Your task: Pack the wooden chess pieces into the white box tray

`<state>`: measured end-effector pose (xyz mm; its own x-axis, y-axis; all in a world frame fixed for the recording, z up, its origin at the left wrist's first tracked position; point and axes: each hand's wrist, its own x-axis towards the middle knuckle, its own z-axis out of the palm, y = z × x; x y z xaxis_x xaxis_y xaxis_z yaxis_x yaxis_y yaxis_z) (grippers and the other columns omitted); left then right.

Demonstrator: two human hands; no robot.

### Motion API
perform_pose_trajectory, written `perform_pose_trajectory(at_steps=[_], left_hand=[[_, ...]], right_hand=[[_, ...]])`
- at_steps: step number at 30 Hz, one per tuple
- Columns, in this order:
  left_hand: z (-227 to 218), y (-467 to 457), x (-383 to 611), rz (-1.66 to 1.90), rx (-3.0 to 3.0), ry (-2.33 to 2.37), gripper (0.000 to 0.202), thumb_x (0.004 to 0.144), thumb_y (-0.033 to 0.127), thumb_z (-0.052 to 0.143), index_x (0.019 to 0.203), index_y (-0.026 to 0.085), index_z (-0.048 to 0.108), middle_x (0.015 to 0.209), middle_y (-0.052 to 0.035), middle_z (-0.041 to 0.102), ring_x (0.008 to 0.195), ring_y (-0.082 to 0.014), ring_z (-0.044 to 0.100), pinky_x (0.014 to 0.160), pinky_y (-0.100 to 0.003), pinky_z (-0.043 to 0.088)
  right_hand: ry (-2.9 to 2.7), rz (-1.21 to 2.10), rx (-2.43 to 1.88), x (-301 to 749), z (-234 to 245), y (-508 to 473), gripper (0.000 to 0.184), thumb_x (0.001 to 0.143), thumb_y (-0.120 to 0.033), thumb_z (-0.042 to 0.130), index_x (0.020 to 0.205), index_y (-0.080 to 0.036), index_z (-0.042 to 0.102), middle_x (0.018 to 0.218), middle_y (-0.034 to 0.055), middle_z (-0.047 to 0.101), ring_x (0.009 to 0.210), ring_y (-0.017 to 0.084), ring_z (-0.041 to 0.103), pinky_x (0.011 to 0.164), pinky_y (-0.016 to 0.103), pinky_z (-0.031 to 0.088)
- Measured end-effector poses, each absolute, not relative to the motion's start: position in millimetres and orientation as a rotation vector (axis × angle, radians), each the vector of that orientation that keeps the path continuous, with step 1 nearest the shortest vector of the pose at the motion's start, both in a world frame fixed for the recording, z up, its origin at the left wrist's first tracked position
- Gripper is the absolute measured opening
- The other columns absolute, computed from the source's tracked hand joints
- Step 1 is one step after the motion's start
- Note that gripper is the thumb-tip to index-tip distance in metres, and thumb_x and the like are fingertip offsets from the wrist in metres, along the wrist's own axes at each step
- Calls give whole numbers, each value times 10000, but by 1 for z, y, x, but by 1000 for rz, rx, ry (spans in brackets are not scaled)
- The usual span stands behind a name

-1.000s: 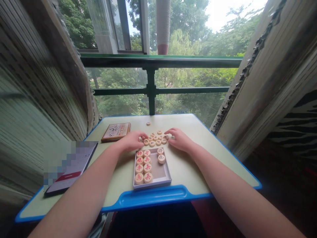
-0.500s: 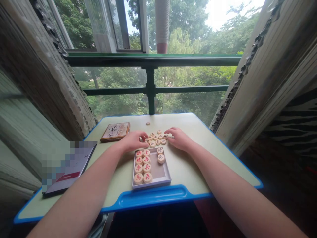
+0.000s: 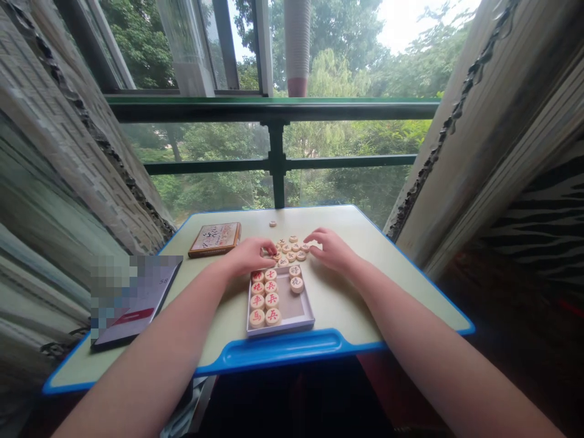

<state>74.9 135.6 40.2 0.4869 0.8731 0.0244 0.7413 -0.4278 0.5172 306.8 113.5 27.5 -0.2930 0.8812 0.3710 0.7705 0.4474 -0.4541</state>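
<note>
Several round wooden Chinese chess pieces [image 3: 291,257] lie in a loose cluster in the middle of the table. My left hand [image 3: 250,254] is at the cluster's left side, its thumb and forefinger curved and apart by the outermost pieces. Opposite it, my right hand [image 3: 332,248] has its fingers stretched toward the right-hand pieces, the fingertips at the edge of one. Nearer me sits a shallow open box [image 3: 292,313]. Two columns of red-marked pieces [image 3: 272,300] fill its left part, and two dark-marked pieces [image 3: 296,285] stand in its upper right.
A lone piece [image 3: 272,224] lies near the table's far edge. The patterned box lid [image 3: 214,239] is at the left, with a tablet-like device [image 3: 141,304] nearer me. The table has a blue rim with a front groove [image 3: 283,350]. Curtains [image 3: 456,140] hang on both sides.
My left hand has shifted slightly inward against the cluster, covering more of the leftmost pieces. My right hand stays at the right side. The whole view has tilted a little.
</note>
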Motion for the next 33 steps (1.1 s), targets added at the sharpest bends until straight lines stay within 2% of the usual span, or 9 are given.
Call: perform_pose_trajectory(at_steps=[7, 10, 13, 16, 20, 25, 28, 33], left_hand=[[37, 135, 77, 484, 2341, 1318, 261, 665, 361, 611, 845, 181, 667, 796, -28, 671, 654, -165, 582, 616, -262, 460], [38, 133, 80, 614, 2303, 1249, 315, 671, 362, 617, 917, 167, 645, 884, -39, 672, 676, -157, 573, 629, -269, 464], [41, 129, 84, 724, 2268, 1181, 361, 683, 363, 623, 975, 151, 635, 914, -48, 660, 681, -141, 555, 633, -261, 466], [44, 125, 87, 776, 2252, 1118, 385, 684, 400, 633, 975, 148, 643, 892, -50, 646, 655, -125, 532, 623, -253, 464], [47, 122, 88, 815, 2231, 1073, 398, 677, 422, 643, 968, 152, 654, 891, -53, 632, 644, -119, 514, 613, -253, 459], [50, 120, 89, 786, 2144, 1073, 397, 662, 436, 670, 927, 140, 655, 802, -47, 636, 650, -132, 542, 584, -249, 448], [51, 117, 90, 773, 2081, 1060, 426, 654, 467, 679, 916, 132, 648, 729, -33, 630, 617, -130, 544, 556, -246, 436], [52, 117, 89, 792, 2025, 1023, 444, 628, 471, 706, 910, 134, 645, 717, -32, 634, 619, -136, 561, 561, -254, 441]], right_hand=[[-2150, 179, -1258, 291, 24, 106, 232, 763, -67, 503, 832, -192, 686, 930, 66, 597, 918, 185, 507, 878, 338, 406], [-2128, 171, -1218, 289, 27, 103, 183, 759, -121, 550, 873, -181, 680, 938, 70, 602, 915, 183, 519, 868, 335, 409], [-2085, 301, -1194, 287, 31, 100, 170, 770, -190, 581, 915, -174, 667, 888, 53, 632, 822, 150, 551, 795, 297, 436], [-2008, 519, -1225, 284, 35, 96, 159, 782, -228, 582, 905, -168, 664, 816, 24, 665, 700, 108, 560, 700, 245, 452], [-1923, 690, -1220, 281, 40, 92, 176, 757, -212, 606, 914, -150, 660, 858, 34, 686, 693, 97, 575, 665, 225, 465], [-1904, 700, -1163, 281, 42, 91, 182, 728, -190, 625, 903, -156, 666, 873, 38, 691, 694, 100, 582, 643, 226, 471], [-1902, 699, -1124, 283, 42, 92, 181, 725, -220, 634, 892, -159, 671, 837, 37, 688, 697, 112, 591, 629, 236, 472], [-1858, 753, -1098, 283, 48, 86, 214, 709, -271, 664, 893, -161, 671, 856, 44, 687, 704, 121, 593, 641, 251, 485]])
